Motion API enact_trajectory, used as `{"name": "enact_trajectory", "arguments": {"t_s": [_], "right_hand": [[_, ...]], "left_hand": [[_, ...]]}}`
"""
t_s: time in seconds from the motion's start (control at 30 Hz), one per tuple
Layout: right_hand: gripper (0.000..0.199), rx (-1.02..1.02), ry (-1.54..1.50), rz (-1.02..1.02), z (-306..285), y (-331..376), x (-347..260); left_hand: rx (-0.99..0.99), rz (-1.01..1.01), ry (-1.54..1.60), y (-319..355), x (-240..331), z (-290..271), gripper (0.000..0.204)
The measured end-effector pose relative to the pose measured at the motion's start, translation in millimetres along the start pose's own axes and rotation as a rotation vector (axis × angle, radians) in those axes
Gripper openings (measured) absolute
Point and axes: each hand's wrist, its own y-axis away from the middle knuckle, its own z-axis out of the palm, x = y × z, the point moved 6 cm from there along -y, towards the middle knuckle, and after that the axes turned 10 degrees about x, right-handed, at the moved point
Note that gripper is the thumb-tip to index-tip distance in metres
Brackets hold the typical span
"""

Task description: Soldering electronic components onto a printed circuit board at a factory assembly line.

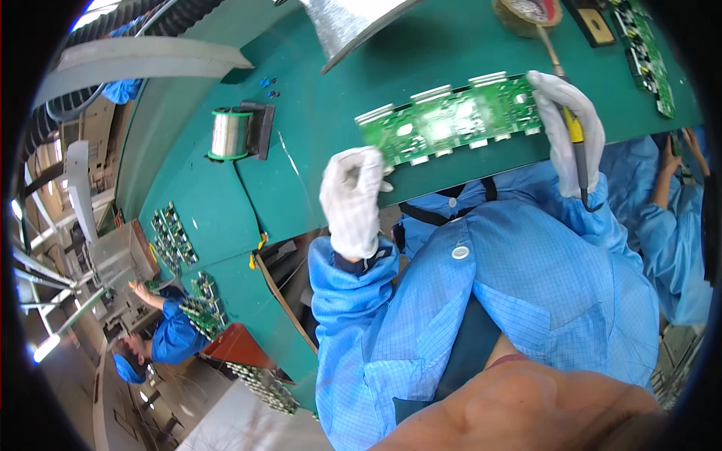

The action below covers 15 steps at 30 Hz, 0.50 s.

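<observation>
- Head view: nearest the camera, blue smock sleeves (421, 316) rise from the lower edge.
- Left hand (352, 197), white-gloved, pinches the near left corner of the green circuit board (451, 120), which lies on the green counter (301, 180).
- Right hand (565, 124) rests on the board's right end, its grip closed round a soldering iron (575, 143).
- The board looks light, stiff and fragile; best held by its edges.
- A solder spool (229, 133) sits well to the left.
</observation>
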Motion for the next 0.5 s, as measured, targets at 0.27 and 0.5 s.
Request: {"name": "enact_trajectory", "arguments": {"t_s": [0.27, 0.5], "right_hand": [[0.023, -0.035, 0.150, -0.007, -14, 1, 16], [0.026, -0.098, 0.209, -0.125, 10, 1, 0]], "left_hand": [[-0.048, -0.039, -0.327, -13, 12, -6, 0.025], [-0.079, 0.246, -0.414, -11, 9, 16, 0.019]]}}
